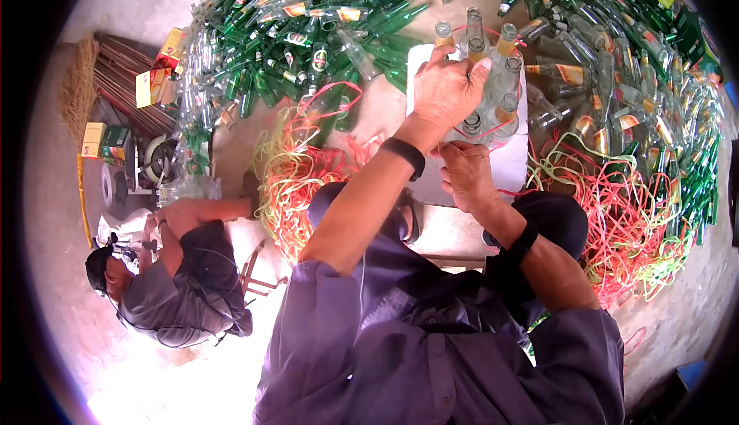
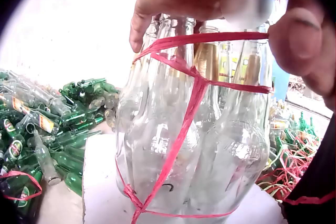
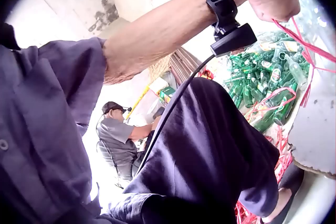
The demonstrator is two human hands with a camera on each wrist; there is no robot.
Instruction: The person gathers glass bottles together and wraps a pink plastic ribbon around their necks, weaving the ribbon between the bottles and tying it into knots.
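Observation:
A bundle of clear glass bottles (image 2: 173,124) stands upright on a white board (image 1: 427,186), bound by flat red plastic twine (image 2: 181,129) around the necks and near the bases. My left hand (image 1: 446,90) reaches over the bottle tops and grips the necks, one finger hooked down the outside. On the near side of the bundle, my right hand (image 1: 469,175) pinches the red twine, drawn taut from the necks in the left wrist view. Its palm is hidden there.
Heaps of green and clear bottles (image 1: 308,48) lie behind and on both sides. Tangled red and yellow-green twine (image 1: 631,225) piles up beside each knee. Another person (image 1: 185,271) sits at the left, near a broom (image 1: 77,94) and small boxes (image 1: 104,142).

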